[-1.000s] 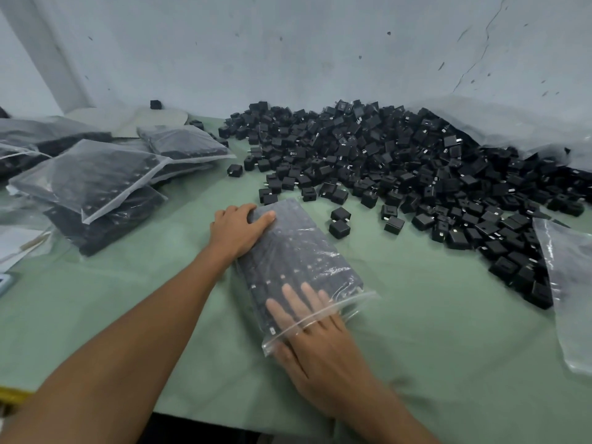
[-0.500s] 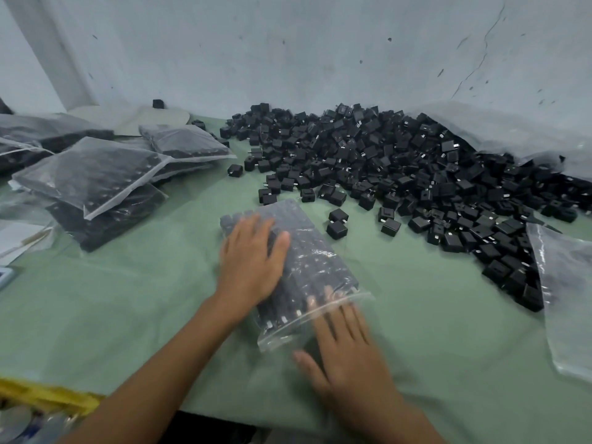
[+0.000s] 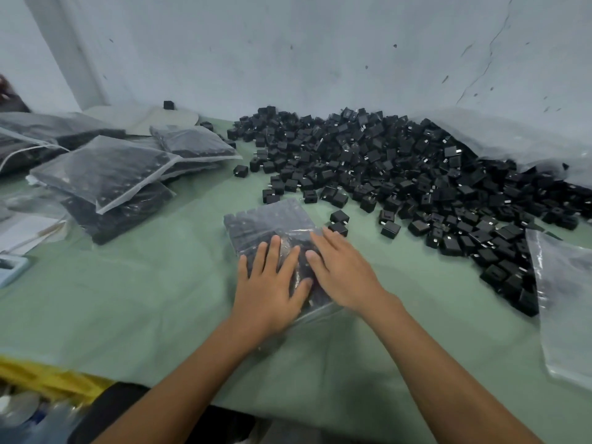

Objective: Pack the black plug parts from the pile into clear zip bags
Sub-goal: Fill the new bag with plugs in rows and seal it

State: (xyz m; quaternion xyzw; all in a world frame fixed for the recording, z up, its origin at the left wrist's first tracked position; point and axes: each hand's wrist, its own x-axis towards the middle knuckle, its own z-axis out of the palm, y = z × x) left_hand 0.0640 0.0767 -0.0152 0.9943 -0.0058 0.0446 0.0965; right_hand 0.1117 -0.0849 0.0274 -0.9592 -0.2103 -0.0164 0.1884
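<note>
A clear zip bag filled with black plug parts lies flat on the green table cloth in front of me. My left hand presses flat on its near half with fingers spread. Beside it, my right hand lies flat on the bag's near right part, fingers straight. The bag's near end is hidden under both hands. A big pile of loose black plug parts spreads over the far right of the table.
Several filled zip bags are stacked at the left. An empty clear bag lies at the right edge, a larger plastic sheet behind the pile. Two loose parts sit just beyond the bag. A yellow item is below the table's near-left edge.
My left hand slid from the bag's far end down to its near half. My right hand moved up from the bag's mouth onto the bag beside the left.
</note>
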